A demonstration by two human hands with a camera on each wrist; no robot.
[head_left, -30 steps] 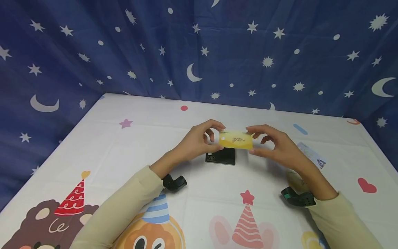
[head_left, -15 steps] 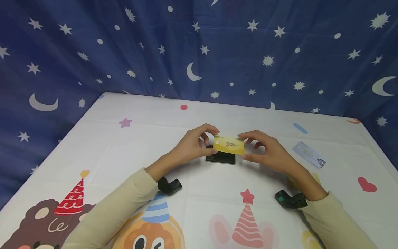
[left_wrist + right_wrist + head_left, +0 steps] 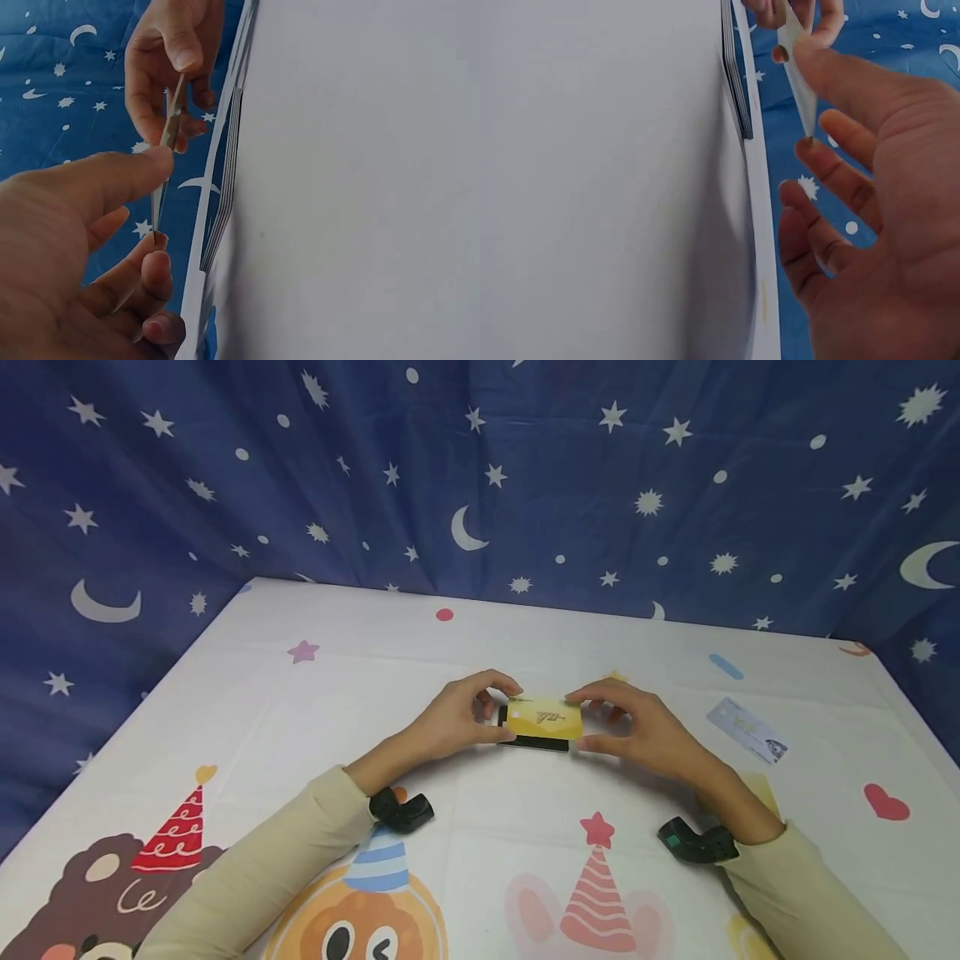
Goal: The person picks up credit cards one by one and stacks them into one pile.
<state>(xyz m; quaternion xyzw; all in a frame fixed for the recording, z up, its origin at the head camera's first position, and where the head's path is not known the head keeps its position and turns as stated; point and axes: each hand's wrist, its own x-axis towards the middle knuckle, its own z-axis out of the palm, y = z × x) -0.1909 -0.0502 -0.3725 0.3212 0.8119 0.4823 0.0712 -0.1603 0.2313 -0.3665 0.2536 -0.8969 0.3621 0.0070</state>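
Note:
A yellow card [image 3: 544,719] with a dark logo is held level by both hands, overlapping a black card stack [image 3: 536,743] in the head view. My left hand [image 3: 457,717] pinches its left end, thumb on the near edge and fingertip on the far one. At the opposite end my right hand [image 3: 647,723] pinches it the same way. Seen edge-on in the left wrist view, the card [image 3: 172,127] stays apart from the layered stack [image 3: 225,184] on the table. The right wrist view also shows the stack [image 3: 736,82] beside the held card [image 3: 802,90].
To the right lies a silvery card [image 3: 747,730] with a small picture in one corner. A pale yellow patch [image 3: 761,789] shows partly behind the right forearm. White cloth with cartoon prints covers the table [image 3: 360,693]; a blue starry curtain [image 3: 555,460] hangs behind.
Both hands have brought the yellow card toward the left and lower, so it now covers most of the black stack in the head view. The silvery card has come fully into sight.

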